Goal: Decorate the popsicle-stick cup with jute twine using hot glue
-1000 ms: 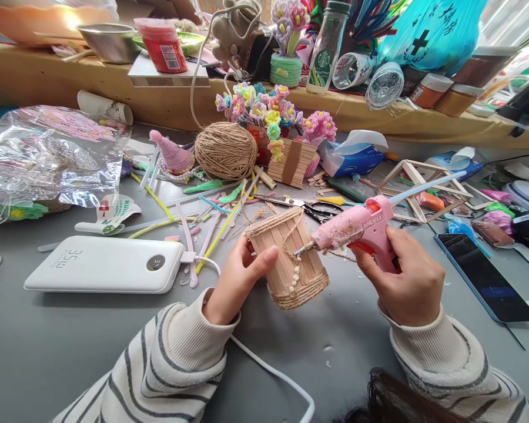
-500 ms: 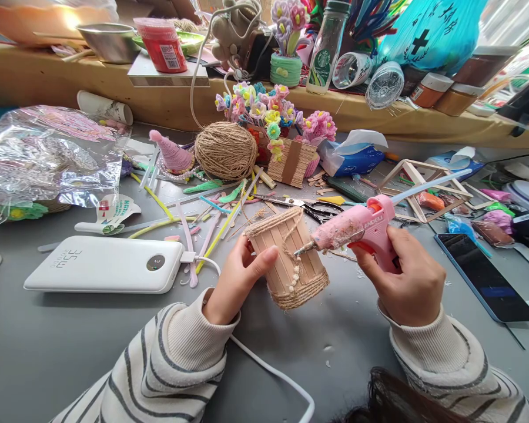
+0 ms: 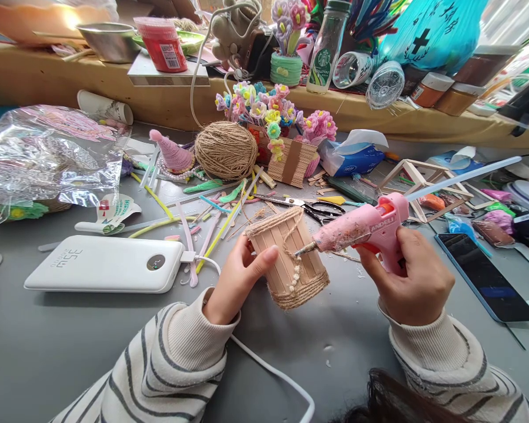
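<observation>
Left hand (image 3: pixel 237 282) grips stick pot (image 3: pixel 287 257); right hand (image 3: pixel 412 276) glue gun (image 3: pixel 365 228).

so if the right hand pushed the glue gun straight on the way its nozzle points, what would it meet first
Most likely the craft-stick cup: the right hand aims the pink glue gun left, nozzle tip at the cup's side by the beaded string. The left hand steadies the far side.

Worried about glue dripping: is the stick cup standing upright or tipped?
Tipped. The stick cup leans in the left hand, rim up-left, as the right hand aims the glue gun.
</observation>
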{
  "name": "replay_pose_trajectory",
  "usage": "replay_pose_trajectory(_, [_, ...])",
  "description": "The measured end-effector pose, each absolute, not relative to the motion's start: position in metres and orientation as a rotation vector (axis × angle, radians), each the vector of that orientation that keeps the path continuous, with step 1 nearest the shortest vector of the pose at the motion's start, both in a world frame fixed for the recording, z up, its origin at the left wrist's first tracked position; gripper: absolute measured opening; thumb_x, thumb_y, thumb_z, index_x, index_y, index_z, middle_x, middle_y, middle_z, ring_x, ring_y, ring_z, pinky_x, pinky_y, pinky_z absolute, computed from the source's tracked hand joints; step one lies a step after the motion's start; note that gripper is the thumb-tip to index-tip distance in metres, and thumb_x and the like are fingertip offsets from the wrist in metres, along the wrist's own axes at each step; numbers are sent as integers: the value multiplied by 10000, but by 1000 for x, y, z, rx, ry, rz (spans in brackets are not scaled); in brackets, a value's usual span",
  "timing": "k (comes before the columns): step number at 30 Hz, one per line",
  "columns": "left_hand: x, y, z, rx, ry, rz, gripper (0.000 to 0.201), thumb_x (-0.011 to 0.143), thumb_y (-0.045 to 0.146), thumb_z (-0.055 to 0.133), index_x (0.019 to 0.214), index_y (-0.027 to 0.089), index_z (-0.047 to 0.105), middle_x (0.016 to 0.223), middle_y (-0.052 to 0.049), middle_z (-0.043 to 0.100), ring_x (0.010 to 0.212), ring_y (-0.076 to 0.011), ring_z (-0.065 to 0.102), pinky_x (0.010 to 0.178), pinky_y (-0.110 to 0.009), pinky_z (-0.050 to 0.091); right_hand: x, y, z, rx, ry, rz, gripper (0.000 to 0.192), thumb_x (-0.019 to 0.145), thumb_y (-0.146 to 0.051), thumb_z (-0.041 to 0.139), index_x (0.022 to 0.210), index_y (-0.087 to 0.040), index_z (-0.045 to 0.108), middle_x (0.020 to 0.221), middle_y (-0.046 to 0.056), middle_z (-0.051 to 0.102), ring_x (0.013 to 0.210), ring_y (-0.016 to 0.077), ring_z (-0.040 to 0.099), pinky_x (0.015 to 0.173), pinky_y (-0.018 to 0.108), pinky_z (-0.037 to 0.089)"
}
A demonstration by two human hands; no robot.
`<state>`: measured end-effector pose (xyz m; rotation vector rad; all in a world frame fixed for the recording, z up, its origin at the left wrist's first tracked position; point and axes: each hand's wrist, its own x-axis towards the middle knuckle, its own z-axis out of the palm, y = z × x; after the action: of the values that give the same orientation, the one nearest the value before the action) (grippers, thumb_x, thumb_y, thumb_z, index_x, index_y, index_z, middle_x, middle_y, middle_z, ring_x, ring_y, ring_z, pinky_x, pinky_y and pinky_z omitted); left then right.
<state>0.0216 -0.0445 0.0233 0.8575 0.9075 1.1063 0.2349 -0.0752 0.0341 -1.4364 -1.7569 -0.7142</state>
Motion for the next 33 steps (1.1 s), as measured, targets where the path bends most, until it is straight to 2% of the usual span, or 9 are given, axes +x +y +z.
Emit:
replay_pose_trajectory(4, [21, -45, 22, 849, 909, 1103, 667, 590, 479, 743, 1132, 146, 540, 1200, -114, 609, 1173, -338, 509, 964, -402, 444, 235, -74, 32, -1391, -1715, -742, 201, 743, -324, 669, 747, -150, 569, 600, 30, 538, 604, 154, 558, 450, 247, 352])
replay_pose_trajectory(16, [21, -45, 23, 844, 906, 1086, 662, 608, 463, 741, 1132, 129, 513, 1225, -131, 591, 1189, -338, 495, 980, -402, 425, 236, -76, 31, -1429, -1666, -785, 270, 739, -328, 671, 950, -173, 604, 679, 71, 587, 635, 194, 592, 520, 280, 442])
replay_pose_trajectory(20, [21, -45, 22, 864, 895, 1094, 660, 622, 465, 732, 1139, 124, 504, 1231, -134, 587, 1191, -327, 496, 974, -391, 430, 238, -76, 30, -1416, -1663, -846, 284, 715, -317, 694, 926, -140, 624, 642, 82, 576, 618, 206, 597, 495, 277, 432])
replay_pose_trajectory(25, [21, -44, 21, 885, 880, 1084, 672, 638, 473, 718, 1163, 126, 482, 1242, -134, 577, 1190, -317, 498, 968, -387, 435, 239, -73, 26, -1393, -1614, -823, 277, 732, -365, 664, 945, -191, 636, 628, 50, 569, 609, 205, 599, 482, 284, 440])
replay_pose_trajectory(33, [22, -44, 22, 879, 902, 1091, 659, 620, 479, 726, 1141, 138, 508, 1208, -125, 599, 1175, -327, 509, 944, -390, 447, 237, -76, 28, -1464, -1625, -781, 288, 754, -372, 634, 982, -198, 629, 652, 66, 581, 639, 227, 606, 517, 320, 466])
